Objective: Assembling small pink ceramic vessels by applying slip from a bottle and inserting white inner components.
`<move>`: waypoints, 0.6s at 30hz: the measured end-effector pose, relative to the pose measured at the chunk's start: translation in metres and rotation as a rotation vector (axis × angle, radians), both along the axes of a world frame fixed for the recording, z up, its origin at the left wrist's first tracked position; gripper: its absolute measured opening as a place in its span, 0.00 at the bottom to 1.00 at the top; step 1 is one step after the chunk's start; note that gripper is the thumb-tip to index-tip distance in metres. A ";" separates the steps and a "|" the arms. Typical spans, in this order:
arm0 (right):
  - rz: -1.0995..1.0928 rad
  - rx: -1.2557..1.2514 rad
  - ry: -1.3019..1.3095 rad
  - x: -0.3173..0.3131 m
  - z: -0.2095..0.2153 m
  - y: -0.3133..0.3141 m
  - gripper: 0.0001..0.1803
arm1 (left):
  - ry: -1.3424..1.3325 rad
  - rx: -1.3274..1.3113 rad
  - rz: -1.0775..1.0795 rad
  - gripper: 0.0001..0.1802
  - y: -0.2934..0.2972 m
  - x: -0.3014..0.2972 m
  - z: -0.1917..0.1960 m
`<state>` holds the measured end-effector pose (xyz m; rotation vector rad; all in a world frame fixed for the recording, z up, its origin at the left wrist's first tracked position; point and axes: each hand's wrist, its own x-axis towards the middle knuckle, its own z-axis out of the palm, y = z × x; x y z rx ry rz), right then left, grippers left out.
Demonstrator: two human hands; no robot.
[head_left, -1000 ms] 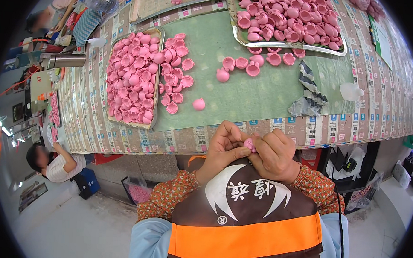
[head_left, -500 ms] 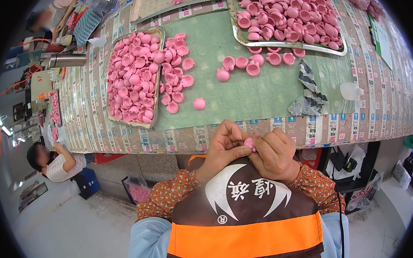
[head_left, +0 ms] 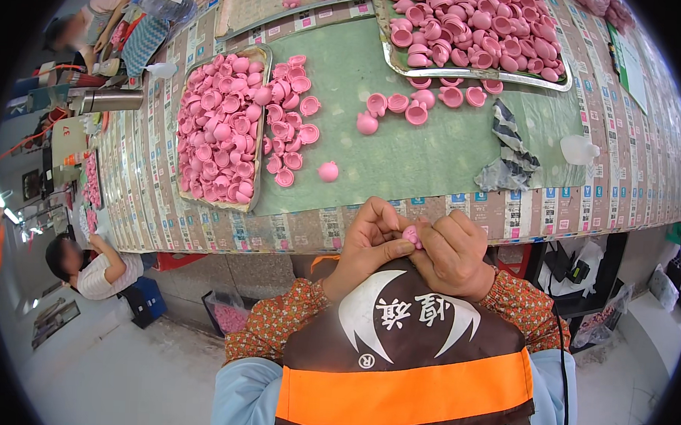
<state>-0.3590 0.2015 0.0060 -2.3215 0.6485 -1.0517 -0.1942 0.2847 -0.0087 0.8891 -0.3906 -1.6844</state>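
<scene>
Both hands meet at the table's near edge around one small pink plastic piece (head_left: 411, 235). My left hand (head_left: 371, 248) pinches it between thumb and fingers from the left. My right hand (head_left: 454, 252) closes on it from the other side, its fingers curled and hiding part of the piece. Whether the right fingers hold a tool as well, I cannot tell. Ahead on the green mat (head_left: 339, 68) lie loose pink hollow round pieces, among them a single ball-shaped one (head_left: 328, 172) and a small group with an open cup (head_left: 416, 113).
A heaped tray (head_left: 253, 201) of pink pieces stands left, a fuller metal tray (head_left: 476, 75) far right. A crumpled grey-black cloth (head_left: 510, 155) and a white squeeze bottle (head_left: 579, 150) lie at the right. A steel flask (head_left: 113, 100) is far left. Another person (head_left: 99, 266) sits leftward.
My hands and the pink piece stay almost in place.
</scene>
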 end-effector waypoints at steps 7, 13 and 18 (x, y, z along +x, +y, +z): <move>-0.026 0.062 0.006 0.004 0.000 -0.002 0.14 | 0.002 0.019 0.015 0.18 -0.002 0.001 0.001; -0.069 0.151 0.036 0.008 0.002 -0.006 0.19 | -0.001 0.045 0.047 0.16 -0.010 0.003 0.008; -0.046 0.215 0.047 0.007 0.006 -0.007 0.21 | -0.015 0.065 0.012 0.15 -0.010 0.007 0.010</move>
